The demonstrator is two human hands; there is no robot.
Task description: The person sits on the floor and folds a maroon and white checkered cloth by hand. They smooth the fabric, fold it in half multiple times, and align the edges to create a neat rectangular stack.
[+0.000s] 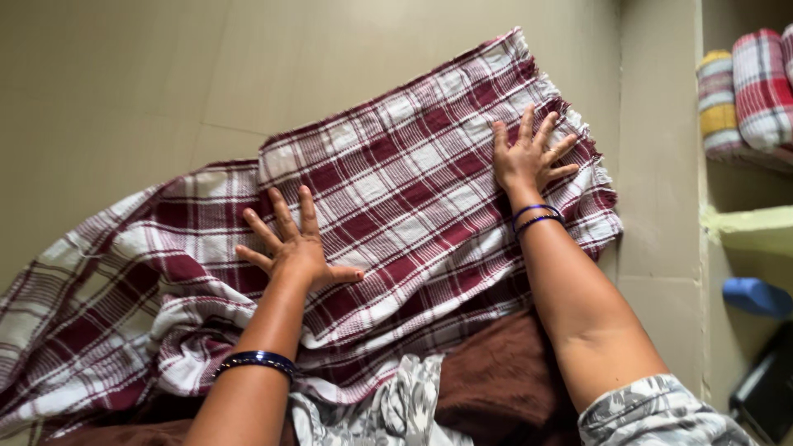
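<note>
A maroon and white checked cloth [396, 190] lies spread on the tiled floor [124, 83], folded over at its far end and rumpled at the left. My left hand [289, 244] presses flat on the cloth's middle with fingers spread. My right hand [529, 157] rests flat near the fringed far edge, fingers apart. Both wrists carry blue bangles. Neither hand grips the cloth.
A brown cloth [496, 380] lies under my arms near my lap. A shelf [743, 223] at the right holds rolled checked cloths [760, 87] and a yellow one [717, 99]. A blue object [756, 296] and a black object [768, 388] sit lower right.
</note>
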